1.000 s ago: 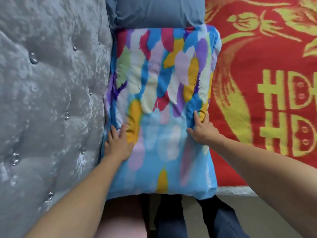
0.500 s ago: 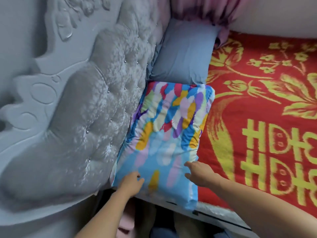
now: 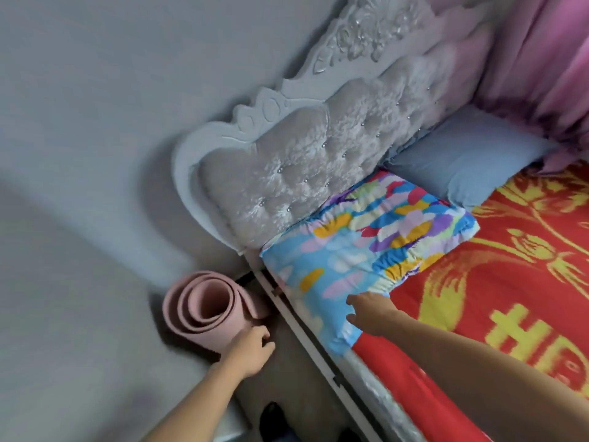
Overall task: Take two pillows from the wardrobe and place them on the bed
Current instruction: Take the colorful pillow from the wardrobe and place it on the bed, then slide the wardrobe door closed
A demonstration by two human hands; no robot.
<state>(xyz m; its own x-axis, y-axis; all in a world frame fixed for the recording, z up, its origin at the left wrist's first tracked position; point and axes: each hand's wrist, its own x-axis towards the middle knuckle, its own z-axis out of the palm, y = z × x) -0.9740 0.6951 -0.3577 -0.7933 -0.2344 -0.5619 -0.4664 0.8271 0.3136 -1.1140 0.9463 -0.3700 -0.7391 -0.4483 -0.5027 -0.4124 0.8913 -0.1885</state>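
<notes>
A multicoloured feather-print pillow point(image 3: 376, 247) lies flat on the bed at the near end of the tufted silver headboard point(image 3: 306, 173). Beyond it a plain blue pillow point(image 3: 468, 167) lies along the same headboard. My right hand point(image 3: 369, 311) hovers at the near edge of the colourful pillow, fingers spread, holding nothing. My left hand point(image 3: 251, 349) hangs off the bed beside a rolled pink mat point(image 3: 204, 307), fingers loosely curled and empty.
A red blanket with yellow patterns point(image 3: 510, 298) covers the bed. The bed's pale side rail point(image 3: 318, 339) runs diagonally between my hands. Pink curtains point(image 3: 541, 65) hang at the far right. A grey wall point(image 3: 111, 106) fills the left.
Both hands have come off the colourful pillow. My left hand dropped off the bed toward the pink mat. My view pulled back and swung left, showing the whole headboard.
</notes>
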